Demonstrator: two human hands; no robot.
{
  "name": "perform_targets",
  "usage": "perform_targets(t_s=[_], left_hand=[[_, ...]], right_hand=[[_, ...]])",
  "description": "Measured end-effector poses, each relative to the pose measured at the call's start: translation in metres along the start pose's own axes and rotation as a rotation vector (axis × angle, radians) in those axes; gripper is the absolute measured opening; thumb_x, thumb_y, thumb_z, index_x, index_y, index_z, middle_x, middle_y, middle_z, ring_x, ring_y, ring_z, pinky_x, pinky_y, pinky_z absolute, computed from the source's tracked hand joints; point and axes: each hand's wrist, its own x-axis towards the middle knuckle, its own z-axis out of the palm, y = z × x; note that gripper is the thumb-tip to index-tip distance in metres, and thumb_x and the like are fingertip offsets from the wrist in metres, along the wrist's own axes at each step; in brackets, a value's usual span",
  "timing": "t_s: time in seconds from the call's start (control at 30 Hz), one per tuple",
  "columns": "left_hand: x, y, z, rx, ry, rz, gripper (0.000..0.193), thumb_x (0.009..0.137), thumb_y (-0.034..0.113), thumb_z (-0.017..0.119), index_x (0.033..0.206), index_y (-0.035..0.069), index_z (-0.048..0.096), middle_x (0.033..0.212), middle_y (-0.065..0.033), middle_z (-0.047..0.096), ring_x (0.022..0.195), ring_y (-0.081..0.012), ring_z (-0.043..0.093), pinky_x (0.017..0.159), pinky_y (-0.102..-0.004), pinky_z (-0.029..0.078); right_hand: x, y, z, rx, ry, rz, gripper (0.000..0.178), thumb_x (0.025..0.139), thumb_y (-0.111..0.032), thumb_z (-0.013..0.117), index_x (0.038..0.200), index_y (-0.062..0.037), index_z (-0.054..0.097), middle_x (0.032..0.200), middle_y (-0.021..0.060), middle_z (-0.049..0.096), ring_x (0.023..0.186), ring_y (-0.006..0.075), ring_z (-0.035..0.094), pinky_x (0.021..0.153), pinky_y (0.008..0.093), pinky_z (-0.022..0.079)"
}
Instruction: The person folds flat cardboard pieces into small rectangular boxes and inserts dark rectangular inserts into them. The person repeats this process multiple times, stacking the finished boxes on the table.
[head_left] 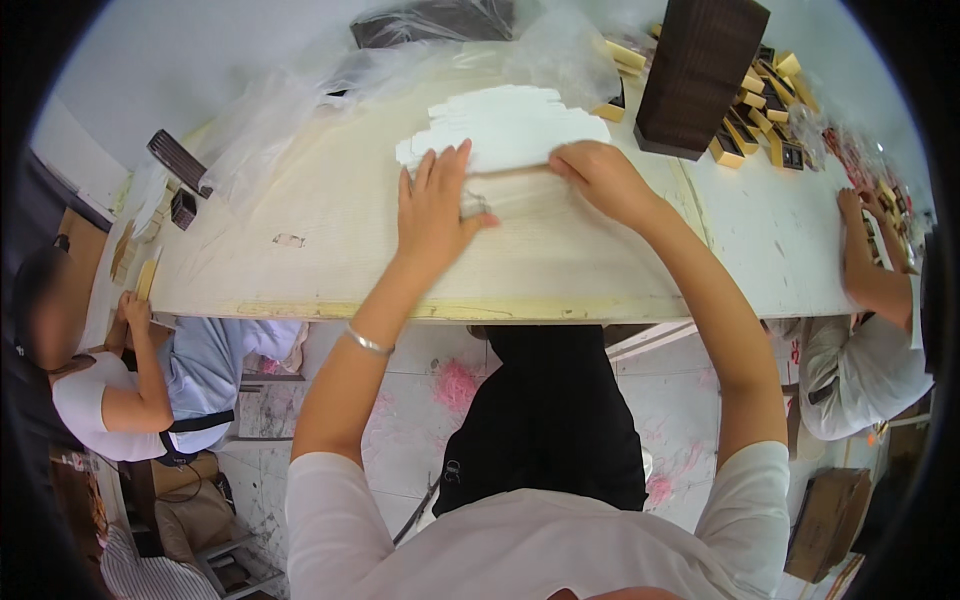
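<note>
Overlapping white flat sheets lie fanned out on the pale table in front of me. Along their near edge runs a thin brown strip, stretching between my two hands. My left hand lies open at its left end, fingers spread and pointing away from me, fingertips at the sheets. At the other end, the bent fingers of my right hand pinch the strip. Whether the strip is a separate piece or the edge of a pale sheet below it, I cannot tell.
A tall dark brown box stands at the back right, beside a heap of small gold-and-dark boxes. Clear plastic film lies at the back left. One person works at the left, another at the right.
</note>
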Motion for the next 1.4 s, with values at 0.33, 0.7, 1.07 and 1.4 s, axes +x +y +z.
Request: perform_targets(t_s=[0.33, 0.7, 1.07, 1.4], left_hand=[[-0.023, 0.04, -0.055, -0.009, 0.313, 0.389, 0.03, 0.079, 0.029, 0.072, 0.1, 0.009, 0.066, 0.116, -0.0078, 0.06, 0.117, -0.0301, 0.05, 0.104, -0.0539, 0.027], [-0.081, 0.096, -0.025, -0.236, 0.007, 0.024, 0.019, 0.08, 0.018, 0.069, 0.093, 0.007, 0.062, 0.085, -0.0068, 0.062, 0.084, -0.0243, 0.057, 0.083, -0.0382, 0.038], [-0.087, 0.089, -0.024, -0.325, -0.113, 0.205, 0.014, 0.08, 0.02, 0.068, 0.083, 0.007, 0.07, 0.085, -0.0058, 0.06, 0.081, -0.0252, 0.055, 0.075, -0.0369, 0.04], [-0.09, 0.111, -0.035, -0.218, 0.051, 0.074, 0.036, 0.087, 0.026, 0.063, 0.116, 0.007, 0.054, 0.08, -0.009, 0.058, 0.074, -0.0236, 0.056, 0.069, -0.0355, 0.044]], right_hand=[[-0.042, -0.056, -0.046, -0.327, 0.394, -0.445, 0.012, 0.076, -0.003, 0.062, 0.088, -0.0003, 0.059, 0.084, 0.0137, 0.061, 0.08, 0.0328, 0.06, 0.074, 0.0403, 0.05], [-0.125, -0.078, 0.017, -0.047, 0.32, 0.21, 0.016, 0.081, -0.01, 0.066, 0.095, -0.0037, 0.061, 0.103, 0.0158, 0.059, 0.093, 0.0322, 0.057, 0.081, 0.0401, 0.045], [-0.14, -0.086, 0.013, 0.015, 0.112, -0.017, 0.014, 0.077, -0.011, 0.065, 0.087, -0.0034, 0.061, 0.082, 0.0103, 0.053, 0.083, 0.0281, 0.055, 0.073, 0.039, 0.045], [-0.094, -0.085, -0.004, 0.205, -0.204, 0.398, 0.012, 0.083, -0.012, 0.062, 0.088, -0.0014, 0.065, 0.08, 0.0173, 0.066, 0.078, 0.0305, 0.063, 0.072, 0.0378, 0.048]])
